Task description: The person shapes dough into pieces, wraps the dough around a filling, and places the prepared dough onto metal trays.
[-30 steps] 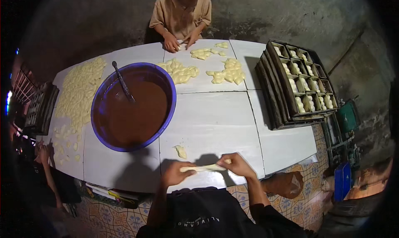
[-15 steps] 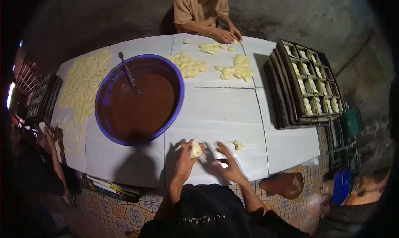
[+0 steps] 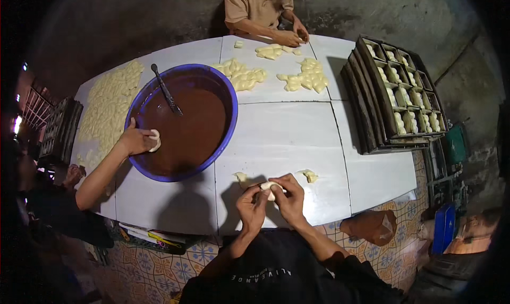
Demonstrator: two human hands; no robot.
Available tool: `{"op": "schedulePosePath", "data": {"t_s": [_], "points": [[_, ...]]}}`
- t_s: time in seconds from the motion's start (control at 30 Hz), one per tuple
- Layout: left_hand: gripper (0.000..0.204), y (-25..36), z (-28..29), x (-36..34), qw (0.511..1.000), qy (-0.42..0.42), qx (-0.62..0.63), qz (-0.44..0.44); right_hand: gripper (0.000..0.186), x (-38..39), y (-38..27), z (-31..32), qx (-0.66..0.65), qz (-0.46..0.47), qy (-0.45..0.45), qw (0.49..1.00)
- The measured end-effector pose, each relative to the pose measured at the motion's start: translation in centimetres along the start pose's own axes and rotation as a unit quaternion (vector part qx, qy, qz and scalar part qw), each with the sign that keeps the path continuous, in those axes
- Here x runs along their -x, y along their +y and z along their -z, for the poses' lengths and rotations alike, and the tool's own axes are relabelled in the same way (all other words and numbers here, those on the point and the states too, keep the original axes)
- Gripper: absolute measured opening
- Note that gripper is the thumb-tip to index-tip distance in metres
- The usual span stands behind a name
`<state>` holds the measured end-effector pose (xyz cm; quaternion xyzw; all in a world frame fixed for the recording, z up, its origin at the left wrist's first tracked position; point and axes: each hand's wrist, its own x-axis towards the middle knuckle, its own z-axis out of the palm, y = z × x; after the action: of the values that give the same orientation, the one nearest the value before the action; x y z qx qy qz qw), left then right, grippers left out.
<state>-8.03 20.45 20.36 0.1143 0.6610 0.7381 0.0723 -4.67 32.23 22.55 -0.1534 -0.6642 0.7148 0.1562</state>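
Observation:
My left hand (image 3: 252, 208) and my right hand (image 3: 290, 200) meet near the front of the white tiled table (image 3: 276, 134), their fingers closed around a pale piece of dough (image 3: 270, 190). A small dough scrap (image 3: 240, 177) lies just beyond my left hand, and another (image 3: 310, 176) beyond my right. To the left stands a wide blue basin (image 3: 229, 129) of brown liquid with a long dark utensil (image 3: 167, 94) in it. A co-worker's hand (image 3: 135, 140) reaches over the basin from the left, holding a pale dough piece (image 3: 155, 140) at its inner left side.
Stacked dark moulds (image 3: 366, 107), their compartments holding dough, occupy the right; another stack (image 3: 61, 134) is at the far left. Dough pieces (image 3: 114, 91) cover the table's left side, with more clusters (image 3: 303, 78) at the back, where another person (image 3: 255, 12) works with both hands.
My hands went from stretching dough to apart, with my right hand open, and have now closed together around a piece. The left co-worker's arm has swung in over the basin with dough.

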Motion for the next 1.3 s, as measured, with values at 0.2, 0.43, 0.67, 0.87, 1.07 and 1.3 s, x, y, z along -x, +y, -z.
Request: {"op": "schedulePosePath", "data": {"t_s": [0.2,0.43,0.67,0.87,1.07,1.3], "points": [[0.014,0.1,0.6,0.3,0.998,-0.032,-0.007,0.046,0.041,-1.4,0.0,0.2,0.189,0.232,-0.075,0.951],[0.122,3.3,2.3,-3.9,0.724,-0.345,0.565,0.192,0.107,-2.4,1.8,0.5,-0.099,-0.022,-0.294,0.951],[0.068,2.6,11.8,-19.4,0.996,-0.025,-0.085,0.024,0.124,-2.5,4.9,0.0,-0.086,-0.031,-0.229,0.969],[0.076,1.3,11.1,-20.7,0.935,-0.090,-0.245,0.241,0.088,-2.6,5.6,0.1,-0.017,0.007,-0.179,0.984],[0.096,5.5,6.6,-11.4,0.972,-0.092,0.024,0.213,0.059,-3.3,5.2,0.0,-0.281,-0.170,-0.186,0.926],[0.060,3.9,2.8,-5.8,0.944,-0.002,0.189,0.271,0.028,-2.5,2.9,-1.2,0.012,-0.022,-0.021,0.999]]}}
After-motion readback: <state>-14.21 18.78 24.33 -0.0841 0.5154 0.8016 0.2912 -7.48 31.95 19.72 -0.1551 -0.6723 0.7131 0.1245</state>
